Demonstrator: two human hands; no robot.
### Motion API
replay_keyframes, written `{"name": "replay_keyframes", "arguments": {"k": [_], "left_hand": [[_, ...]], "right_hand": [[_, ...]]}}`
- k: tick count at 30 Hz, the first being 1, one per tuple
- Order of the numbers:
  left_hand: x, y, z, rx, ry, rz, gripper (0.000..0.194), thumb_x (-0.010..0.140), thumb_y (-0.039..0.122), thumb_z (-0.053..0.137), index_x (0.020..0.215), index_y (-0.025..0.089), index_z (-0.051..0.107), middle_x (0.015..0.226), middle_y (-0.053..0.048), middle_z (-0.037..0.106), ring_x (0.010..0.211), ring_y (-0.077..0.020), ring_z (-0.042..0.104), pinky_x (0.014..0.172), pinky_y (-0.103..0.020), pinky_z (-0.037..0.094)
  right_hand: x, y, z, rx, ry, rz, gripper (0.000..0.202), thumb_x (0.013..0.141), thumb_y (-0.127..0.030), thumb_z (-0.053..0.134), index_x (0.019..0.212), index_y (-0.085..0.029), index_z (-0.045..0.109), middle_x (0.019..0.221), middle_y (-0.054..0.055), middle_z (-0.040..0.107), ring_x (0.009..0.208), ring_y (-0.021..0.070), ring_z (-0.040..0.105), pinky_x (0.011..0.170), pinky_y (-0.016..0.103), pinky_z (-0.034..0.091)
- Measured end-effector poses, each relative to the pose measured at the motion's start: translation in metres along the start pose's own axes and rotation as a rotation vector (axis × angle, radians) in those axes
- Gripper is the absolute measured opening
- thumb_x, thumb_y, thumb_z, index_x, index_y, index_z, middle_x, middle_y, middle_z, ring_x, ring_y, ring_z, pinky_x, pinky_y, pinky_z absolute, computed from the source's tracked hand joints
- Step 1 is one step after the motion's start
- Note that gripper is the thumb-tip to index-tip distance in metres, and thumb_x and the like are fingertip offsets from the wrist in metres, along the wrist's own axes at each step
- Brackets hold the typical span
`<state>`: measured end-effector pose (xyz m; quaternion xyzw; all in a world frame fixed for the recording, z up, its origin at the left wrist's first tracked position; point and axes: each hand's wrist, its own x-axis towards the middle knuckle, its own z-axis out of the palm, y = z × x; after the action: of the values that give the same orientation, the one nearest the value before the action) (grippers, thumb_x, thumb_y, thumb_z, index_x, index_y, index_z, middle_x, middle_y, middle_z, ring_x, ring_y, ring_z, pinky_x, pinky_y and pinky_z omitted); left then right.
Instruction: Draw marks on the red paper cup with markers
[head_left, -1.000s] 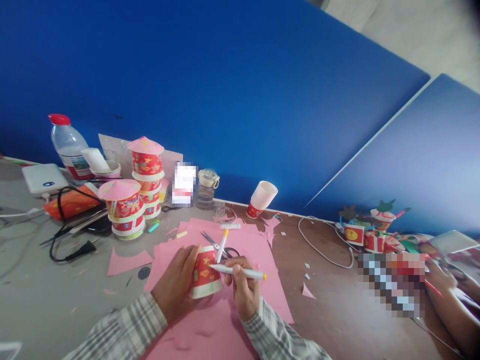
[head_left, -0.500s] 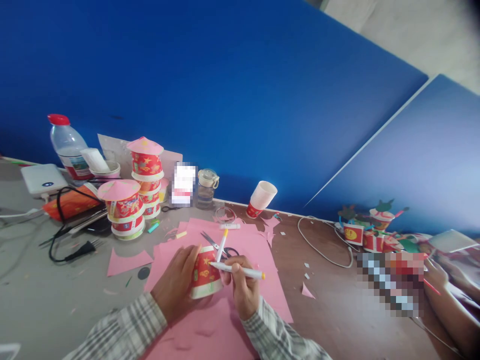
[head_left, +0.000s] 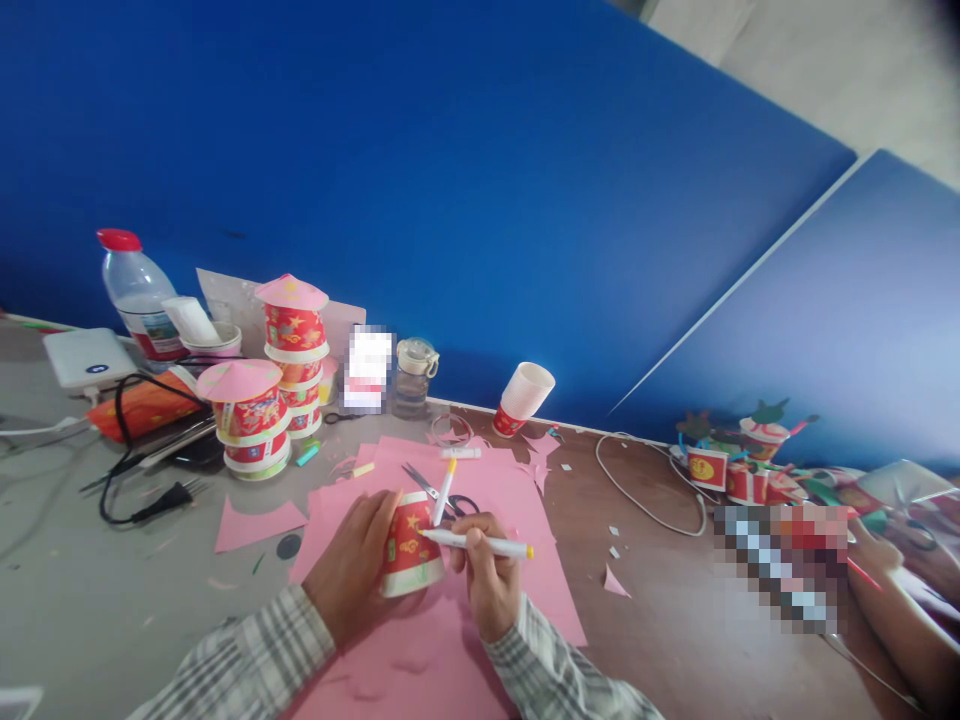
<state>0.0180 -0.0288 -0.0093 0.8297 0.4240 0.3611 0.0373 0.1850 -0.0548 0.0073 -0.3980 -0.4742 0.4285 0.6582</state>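
Observation:
My left hand [head_left: 358, 565] is wrapped around the left side of a red paper cup [head_left: 409, 545], which stands upside down, slightly tilted, with gold patterns on it. Between the fingers of my right hand [head_left: 486, 575] is a white marker [head_left: 502, 546], its yellow tip at the cup's patterned side. The yellow marker cap [head_left: 452, 467] and a white marker barrel [head_left: 442, 497] show just behind the cup. Scissors [head_left: 421, 481] lie partly open beyond my right hand, on pink paper sheets [head_left: 536, 570].
Pink-topped stacks of red cups [head_left: 253, 420] stand at the left, near a plastic bottle [head_left: 142, 295] and a black plug [head_left: 172, 498]. A glass jar [head_left: 413, 378] and stacked cups [head_left: 525, 395] stand at the back. At the right, another person's arm [head_left: 892, 610] is near paper crafts [head_left: 746, 485].
The marker tip has shifted slightly down on the cup and the marker lies a little flatter. My left hand and the cup stay put. The other person's hands at the right have moved.

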Motion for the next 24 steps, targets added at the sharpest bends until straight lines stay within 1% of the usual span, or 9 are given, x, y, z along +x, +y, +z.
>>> {"name": "replay_keyframes", "arguments": {"k": [4, 9, 12, 16, 21, 24], "left_hand": [[-0.0009, -0.0008, 0.0007, 0.006, 0.014, 0.007, 0.097, 0.053, 0.055, 0.065, 0.126, 0.017, 0.014, 0.115, -0.012, 0.044, 0.106, -0.0304, 0.040, 0.086, -0.048, 0.043], [-0.0023, -0.0019, 0.0018, -0.005, -0.016, -0.005, 0.095, 0.054, 0.053, 0.065, 0.126, 0.017, 0.014, 0.115, -0.011, 0.044, 0.107, -0.0297, 0.039, 0.089, -0.048, 0.040], [-0.0019, -0.0016, 0.0016, -0.006, -0.013, -0.003, 0.096, 0.054, 0.055, 0.064, 0.126, 0.017, 0.013, 0.115, -0.012, 0.043, 0.107, -0.0295, 0.039, 0.089, -0.047, 0.040], [0.0003, 0.0003, -0.0001, -0.016, -0.006, -0.004, 0.096, 0.054, 0.058, 0.063, 0.127, 0.018, 0.013, 0.114, -0.012, 0.044, 0.106, -0.0297, 0.040, 0.086, -0.047, 0.042], [0.0025, 0.0018, -0.0012, -0.032, 0.005, -0.013, 0.094, 0.056, 0.057, 0.063, 0.126, 0.020, 0.012, 0.113, -0.011, 0.044, 0.104, -0.0291, 0.042, 0.085, -0.047, 0.043], [0.0031, 0.0023, -0.0020, -0.037, 0.005, -0.007, 0.094, 0.055, 0.057, 0.063, 0.126, 0.020, 0.013, 0.112, -0.011, 0.045, 0.104, -0.0295, 0.042, 0.085, -0.047, 0.043]], "right_hand": [[0.0004, -0.0007, 0.0022, -0.011, 0.018, -0.010, 0.030, 0.076, -0.044, 0.051, 0.068, -0.018, 0.063, 0.041, -0.004, 0.050, 0.037, 0.0126, 0.044, 0.040, 0.022, 0.037], [-0.0004, -0.0007, 0.0015, -0.013, 0.019, -0.003, 0.030, 0.076, -0.043, 0.052, 0.067, -0.018, 0.063, 0.041, -0.004, 0.051, 0.037, 0.0124, 0.044, 0.040, 0.021, 0.037], [-0.0009, 0.0004, 0.0002, 0.011, 0.002, 0.009, 0.029, 0.076, -0.043, 0.052, 0.068, -0.018, 0.063, 0.041, -0.004, 0.050, 0.037, 0.0119, 0.044, 0.040, 0.021, 0.036], [-0.0009, 0.0023, -0.0004, -0.002, 0.020, 0.014, 0.029, 0.076, -0.044, 0.052, 0.069, -0.018, 0.063, 0.042, -0.004, 0.051, 0.037, 0.0118, 0.044, 0.040, 0.021, 0.036], [-0.0018, 0.0033, -0.0006, 0.025, -0.001, 0.016, 0.028, 0.076, -0.043, 0.051, 0.069, -0.018, 0.063, 0.041, -0.005, 0.050, 0.037, 0.0118, 0.043, 0.040, 0.022, 0.037], [-0.0015, 0.0039, -0.0008, 0.016, 0.012, 0.014, 0.028, 0.076, -0.042, 0.051, 0.069, -0.018, 0.063, 0.041, -0.005, 0.050, 0.036, 0.0119, 0.043, 0.040, 0.022, 0.037]]}}
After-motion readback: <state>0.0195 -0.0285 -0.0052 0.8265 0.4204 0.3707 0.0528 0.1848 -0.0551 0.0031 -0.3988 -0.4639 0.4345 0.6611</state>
